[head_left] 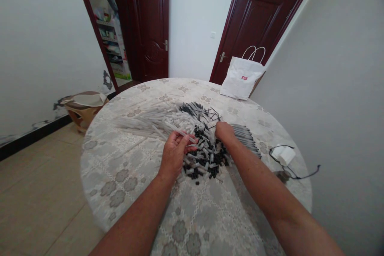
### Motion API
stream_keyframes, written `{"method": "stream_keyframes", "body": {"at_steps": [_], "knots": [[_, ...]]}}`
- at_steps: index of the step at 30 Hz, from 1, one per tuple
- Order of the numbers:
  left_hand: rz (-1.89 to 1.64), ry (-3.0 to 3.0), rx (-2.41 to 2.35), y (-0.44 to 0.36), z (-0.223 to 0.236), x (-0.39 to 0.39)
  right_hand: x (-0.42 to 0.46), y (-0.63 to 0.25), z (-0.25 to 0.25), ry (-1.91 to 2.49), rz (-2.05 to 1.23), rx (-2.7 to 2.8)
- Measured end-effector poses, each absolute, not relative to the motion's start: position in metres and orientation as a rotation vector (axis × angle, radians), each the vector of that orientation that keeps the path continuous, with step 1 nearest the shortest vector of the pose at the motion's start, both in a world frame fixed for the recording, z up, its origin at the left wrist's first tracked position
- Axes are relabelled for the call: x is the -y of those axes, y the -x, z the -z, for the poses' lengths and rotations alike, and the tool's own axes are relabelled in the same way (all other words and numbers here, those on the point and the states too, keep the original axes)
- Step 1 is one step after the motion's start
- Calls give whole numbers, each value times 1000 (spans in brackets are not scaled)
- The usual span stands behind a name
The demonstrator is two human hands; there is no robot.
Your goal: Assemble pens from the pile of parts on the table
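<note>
My left hand is closed around a clear pen barrel that sticks out up and to the left. My right hand is curled, fingers down, into a heap of thin black refills; what it pinches is hidden. Between the hands lies a pile of small black and white pen caps and tips. A heap of clear pen barrels spreads to the left. A row of assembled dark pens lies just right of my right hand.
All of this sits on a round table with a lace-patterned cloth. A white paper bag stands at the far edge. A white device with a black cable lies at the right edge. A wooden stool is on the floor to the left.
</note>
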State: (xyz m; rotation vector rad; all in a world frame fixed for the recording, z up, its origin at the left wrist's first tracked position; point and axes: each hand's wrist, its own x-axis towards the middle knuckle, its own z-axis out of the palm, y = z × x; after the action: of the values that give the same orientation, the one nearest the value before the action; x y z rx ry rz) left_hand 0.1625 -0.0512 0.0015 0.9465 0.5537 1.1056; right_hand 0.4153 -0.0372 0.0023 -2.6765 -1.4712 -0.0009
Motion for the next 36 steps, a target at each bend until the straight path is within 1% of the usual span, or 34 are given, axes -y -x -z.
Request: {"method": "stream_keyframes", "body": {"at_steps": [7,10,14,16,18,20,24,27,36], "knots": [[-1099,-932,-543,-161,-1,53,67,-403,-28,2292,6,1457],[-1106,-940,-552,-162,-3,54,93,-390,-34,2058,-52,1418],[-1098,-950,-559,-162,-6,57,127,-367,-28,1453,-477,1135],[-1087,-959,-557,-162,-6,58,139,-356,-21,1306,-628,1060],[-1071,-965,-550,-162,-6,59,146,-346,-14,1263,-694,1039],[-1054,-950,-535,-162,-5,59,151,-340,-7,1327,-638,1123],[-1036,-886,-506,-161,-4,58,154,-336,1,1509,-292,1513],[-1068,-878,-510,-160,-3,56,154,-334,2,1507,-124,1662],[-1051,-933,-518,-161,0,59,152,-333,4,1454,-87,1774]]}}
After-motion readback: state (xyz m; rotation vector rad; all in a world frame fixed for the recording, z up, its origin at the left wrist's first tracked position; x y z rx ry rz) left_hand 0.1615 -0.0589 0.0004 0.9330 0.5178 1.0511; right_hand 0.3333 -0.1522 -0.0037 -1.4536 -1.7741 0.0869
